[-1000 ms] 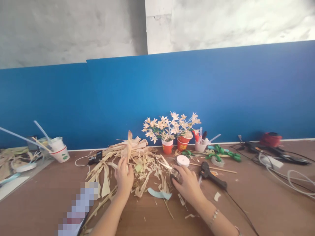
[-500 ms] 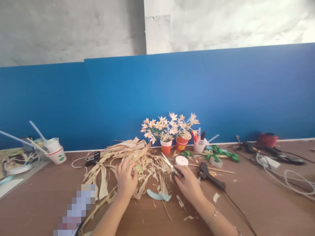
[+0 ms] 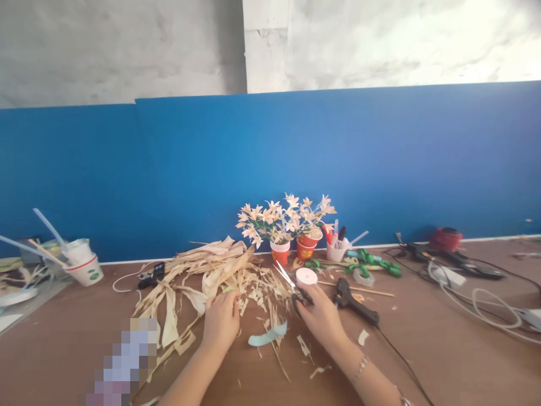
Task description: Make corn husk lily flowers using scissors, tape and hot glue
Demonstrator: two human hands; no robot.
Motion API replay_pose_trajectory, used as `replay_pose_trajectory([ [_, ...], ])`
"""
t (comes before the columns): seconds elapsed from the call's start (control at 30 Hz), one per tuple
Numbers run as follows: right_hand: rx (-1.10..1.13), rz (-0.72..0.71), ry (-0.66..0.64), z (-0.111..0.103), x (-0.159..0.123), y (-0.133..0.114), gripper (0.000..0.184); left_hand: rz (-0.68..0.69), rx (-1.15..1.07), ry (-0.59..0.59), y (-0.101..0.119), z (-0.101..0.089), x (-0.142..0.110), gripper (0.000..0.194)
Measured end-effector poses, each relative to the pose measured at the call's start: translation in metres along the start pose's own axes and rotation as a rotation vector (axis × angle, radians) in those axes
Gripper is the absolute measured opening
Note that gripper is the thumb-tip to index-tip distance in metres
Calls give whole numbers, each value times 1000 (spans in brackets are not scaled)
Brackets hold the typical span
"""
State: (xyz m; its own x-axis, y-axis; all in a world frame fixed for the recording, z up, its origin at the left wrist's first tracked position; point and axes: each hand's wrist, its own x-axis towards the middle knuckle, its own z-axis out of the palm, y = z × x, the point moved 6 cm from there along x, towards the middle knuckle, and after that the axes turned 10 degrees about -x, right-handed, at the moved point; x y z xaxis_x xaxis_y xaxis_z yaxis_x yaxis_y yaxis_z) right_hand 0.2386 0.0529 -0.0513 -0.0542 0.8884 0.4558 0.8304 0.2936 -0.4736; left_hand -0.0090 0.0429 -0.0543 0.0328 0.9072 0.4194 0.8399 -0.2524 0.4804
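Note:
My right hand [image 3: 319, 313] has its fingers in the dark handles of a pair of scissors [image 3: 286, 276], whose bright blades point up and left, slightly apart. Over the near side of a heap of dried corn husks [image 3: 220, 262] is my left hand [image 3: 221, 319], its fingers bent and drawn together; whatever they pinch is too small or hidden to make out. A curved pale blue strip [image 3: 267, 336] lies on the table between my hands. Just beyond my right hand sits a white round roll [image 3: 306, 276].
Pale artificial flowers [image 3: 287, 217] stand in red cups at the back. Right of my right hand lies a black glue gun [image 3: 355, 303] with its cord. White cables [image 3: 477, 307] spread farther right; a paper cup with straws [image 3: 87, 269] tilts at far left.
My left hand has drawn back toward me from the husks, and its fingers have closed together. The scissors stay in my right hand. The view has turned slightly to the right.

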Motion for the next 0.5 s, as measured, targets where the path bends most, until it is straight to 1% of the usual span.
replay_pose_trajectory([
  [0.07, -21, 3, 7, 0, 0, 0, 33, -33, -12, 69, -7, -3, 1, 25],
  [0.17, -33, 17, -12, 1, 0, 1, 33, -29, -100, 171, -18, -8, 6, 17],
  [0.27, -34, 22, -32, 3, 1, 2, 33, -9, -166, 309, -31, -21, 14, 19],
  [0.33, -38, 18, -21, 3, 1, 3, 33, -46, -134, 374, -41, -31, 20, 20],
  [0.4, -42, 21, -8, 3, 1, 3, 33, -85, -78, 381, -44, -40, 26, 20],
  [0.43, -45, 25, -5, 2, 2, 3, 33, -87, -51, 361, -40, -42, 28, 19],
  [0.5, -54, 30, -8, 2, 2, 2, 33, -66, -5, 294, -25, -42, 31, 18],
])
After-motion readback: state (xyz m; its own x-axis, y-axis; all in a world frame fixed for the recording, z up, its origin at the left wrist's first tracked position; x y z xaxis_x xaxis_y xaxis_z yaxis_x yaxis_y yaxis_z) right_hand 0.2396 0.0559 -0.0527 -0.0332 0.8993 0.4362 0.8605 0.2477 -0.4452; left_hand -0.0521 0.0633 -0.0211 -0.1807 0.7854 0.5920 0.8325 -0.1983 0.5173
